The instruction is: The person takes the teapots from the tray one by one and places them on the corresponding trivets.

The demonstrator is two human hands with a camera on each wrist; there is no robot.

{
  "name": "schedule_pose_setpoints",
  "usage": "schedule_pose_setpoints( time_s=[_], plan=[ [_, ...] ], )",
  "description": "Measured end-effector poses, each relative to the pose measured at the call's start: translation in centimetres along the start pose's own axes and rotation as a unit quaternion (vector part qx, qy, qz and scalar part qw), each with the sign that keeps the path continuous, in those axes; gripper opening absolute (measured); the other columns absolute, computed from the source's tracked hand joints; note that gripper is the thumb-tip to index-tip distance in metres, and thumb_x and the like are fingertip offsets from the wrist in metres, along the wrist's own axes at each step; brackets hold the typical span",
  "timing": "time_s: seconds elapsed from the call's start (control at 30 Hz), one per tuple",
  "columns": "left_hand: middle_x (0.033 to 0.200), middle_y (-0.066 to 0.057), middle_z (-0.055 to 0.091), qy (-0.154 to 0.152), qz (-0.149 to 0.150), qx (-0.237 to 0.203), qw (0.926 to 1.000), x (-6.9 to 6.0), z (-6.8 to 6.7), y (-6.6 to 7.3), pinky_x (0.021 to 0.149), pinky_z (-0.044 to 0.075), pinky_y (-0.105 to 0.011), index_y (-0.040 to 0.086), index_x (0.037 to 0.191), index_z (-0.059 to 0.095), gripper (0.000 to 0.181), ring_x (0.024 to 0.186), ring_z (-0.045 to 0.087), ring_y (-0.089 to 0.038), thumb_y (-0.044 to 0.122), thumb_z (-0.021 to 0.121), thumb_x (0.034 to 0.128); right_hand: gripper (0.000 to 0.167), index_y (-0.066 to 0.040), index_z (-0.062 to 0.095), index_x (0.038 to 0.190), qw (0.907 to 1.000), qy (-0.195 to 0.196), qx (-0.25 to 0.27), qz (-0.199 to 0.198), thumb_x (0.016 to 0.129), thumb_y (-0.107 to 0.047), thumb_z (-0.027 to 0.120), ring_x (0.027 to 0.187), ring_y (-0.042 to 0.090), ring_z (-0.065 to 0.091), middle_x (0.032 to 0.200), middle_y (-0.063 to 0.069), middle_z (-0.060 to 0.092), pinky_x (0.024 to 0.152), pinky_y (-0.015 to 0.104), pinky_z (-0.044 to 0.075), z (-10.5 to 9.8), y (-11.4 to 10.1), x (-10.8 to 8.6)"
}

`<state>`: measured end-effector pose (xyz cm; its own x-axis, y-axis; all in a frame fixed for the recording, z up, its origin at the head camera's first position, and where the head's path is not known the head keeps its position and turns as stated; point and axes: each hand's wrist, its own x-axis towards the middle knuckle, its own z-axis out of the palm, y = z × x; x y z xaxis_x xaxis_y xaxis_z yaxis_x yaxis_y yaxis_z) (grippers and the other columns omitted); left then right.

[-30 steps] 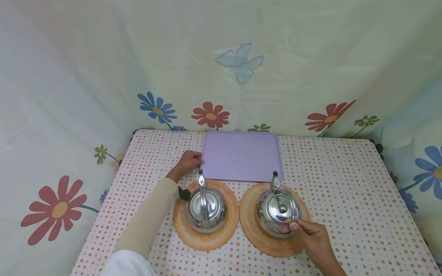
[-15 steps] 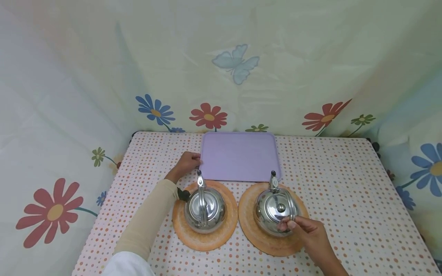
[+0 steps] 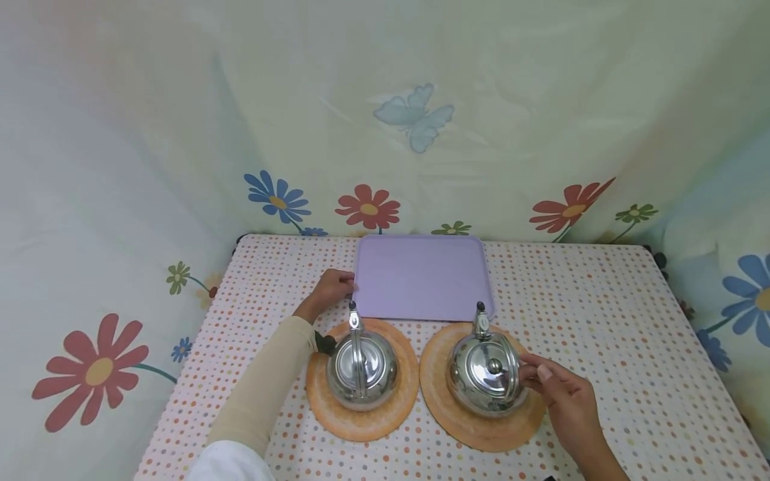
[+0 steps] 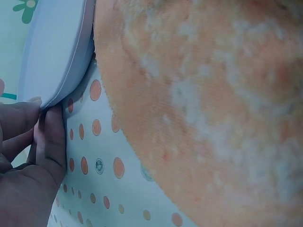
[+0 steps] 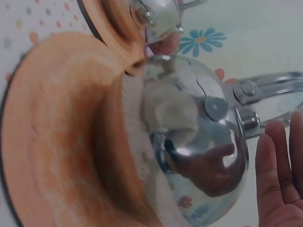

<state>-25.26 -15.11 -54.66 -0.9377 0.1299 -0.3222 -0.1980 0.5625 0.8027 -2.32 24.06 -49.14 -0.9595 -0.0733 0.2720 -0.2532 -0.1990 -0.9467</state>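
Note:
At its left edge, my left hand [image 3: 334, 287] pinches the lilac tray [image 3: 423, 277]; the left wrist view shows thumb above the rim and fingers [image 4: 56, 137] beneath. To the right, my right hand [image 3: 568, 397] is beside the handle of the right steel kettle [image 3: 481, 384], fingers fairly straight and not wrapped round it. In the right wrist view its fingertips [image 5: 266, 151] are close to that handle; whether they touch is unclear. A second steel kettle [image 3: 369, 377], handle upright, stands on the left orange round mat [image 3: 361, 427]. The right kettle sits on another orange mat [image 3: 481, 437].
A dotted cloth covers the table [image 3: 601, 321]. Behind the tray, a flowered curtain [image 3: 469, 180] hangs along the table's back edge. The black-tipped spouts of both kettles point toward the tray, and my left forearm [image 3: 261, 384] lies alongside the left kettle.
My right hand has let go of the right kettle's handle and shifted right and slightly away from it. My left hand keeps its pinch on the tray.

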Motion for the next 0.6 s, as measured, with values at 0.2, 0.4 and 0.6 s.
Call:
schedule_pose_setpoints(
  time_s=[0.2,0.4,0.6],
  plan=[
    [0.121,-0.019,0.062,-0.004,0.004,-0.011,0.9999,0.4,0.3,-0.4,0.09,0.052,-0.034,-0.007,0.13,0.055,0.041,0.107,0.063,-0.027,0.007,0.061,0.0924,0.025,0.019,0.057,0.116,0.988,0.051,-0.146,-0.011,0.1,0.007,0.042,0.081,0.015,0.068,0.091,0.009,0.07,0.075,0.023,0.055,-1.1,0.9,1.4],
    [0.116,-0.019,0.065,-0.01,-0.007,-0.026,0.9996,0.6,0.4,-0.6,0.082,0.055,-0.031,-0.007,0.129,0.057,0.035,0.101,0.066,-0.026,0.006,0.056,0.0961,0.025,0.013,0.06,0.119,0.9616,0.056,-0.269,-0.001,0.099,0.002,0.049,0.083,0.008,0.068,0.094,0.01,0.071,0.075,0.019,0.054,-2.7,1.8,3.3],
    [0.082,-0.011,0.064,-0.018,0.008,0.022,0.9996,0.2,0.1,0.7,0.063,0.055,-0.027,-0.004,0.087,0.065,0.03,0.072,0.061,-0.017,0.012,0.044,0.0997,0.025,0.001,0.066,0.119,0.9203,0.042,-0.389,-0.014,0.096,-0.007,0.061,0.096,-0.004,0.06,0.108,0.014,0.069,0.076,0.009,0.048,-5.9,4.7,5.7]
  ],
)
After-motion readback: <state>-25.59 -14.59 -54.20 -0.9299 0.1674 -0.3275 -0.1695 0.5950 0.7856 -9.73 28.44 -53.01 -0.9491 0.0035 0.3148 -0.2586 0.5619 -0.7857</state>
